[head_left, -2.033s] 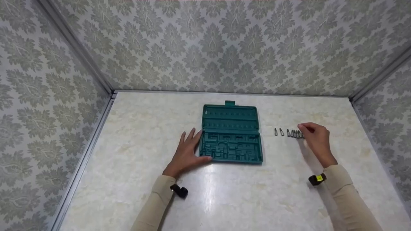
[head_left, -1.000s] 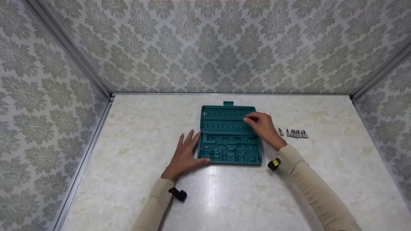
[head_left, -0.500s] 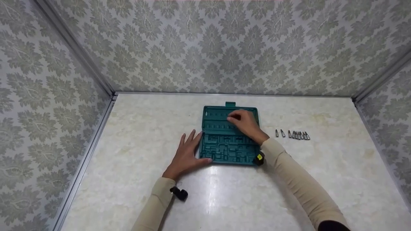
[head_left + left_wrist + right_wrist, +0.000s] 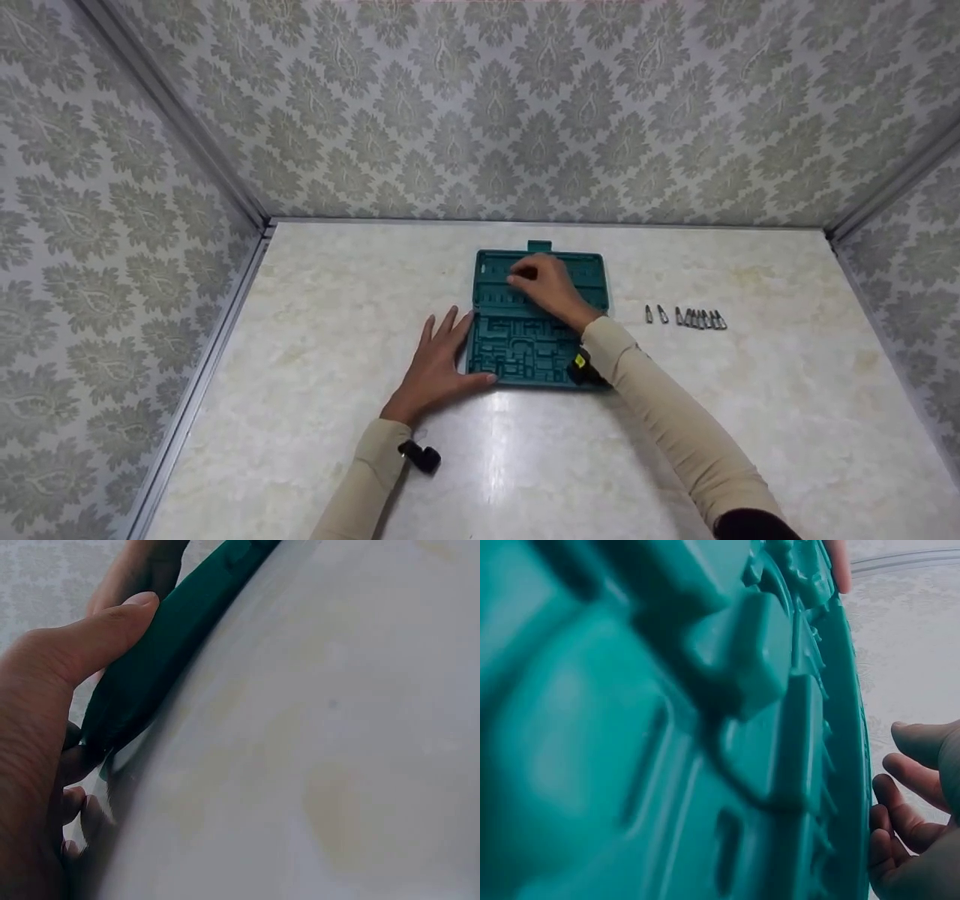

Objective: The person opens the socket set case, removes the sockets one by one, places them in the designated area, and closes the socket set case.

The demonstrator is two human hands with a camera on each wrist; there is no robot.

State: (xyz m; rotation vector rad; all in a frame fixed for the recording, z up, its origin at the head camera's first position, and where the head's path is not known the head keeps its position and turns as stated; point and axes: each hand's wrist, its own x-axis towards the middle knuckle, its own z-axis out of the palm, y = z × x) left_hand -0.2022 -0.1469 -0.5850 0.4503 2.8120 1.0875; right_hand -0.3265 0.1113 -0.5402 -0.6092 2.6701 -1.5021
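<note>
A green plastic bit case [image 4: 517, 349] lies open on the table, its slotted lid half farther from me. My left hand [image 4: 439, 366] rests at the case's left side, fingers spread and straight, thumb over the front corner; the left wrist view shows that thumb [image 4: 124, 634] on the case edge. Over the lid half hovers my right hand [image 4: 546, 283], thumb and forefinger together in a pinch, and the bit between them is hidden. In the right wrist view the right hand [image 4: 919, 814] has curled fingers beside the case. Several small screwdriver bits [image 4: 701, 319] lie right of the case.
One small pale piece [image 4: 483, 268] sits at the lid's far left end. A latch tab [image 4: 539, 246] sticks out at the back of the case. Papered walls [image 4: 495, 120] border the marble-patterned table [image 4: 337, 300] at the back and sides.
My right hand has left the row of bits, come across to the lid half and moved farther left along it, still pinching. The left hand has stayed at the case.
</note>
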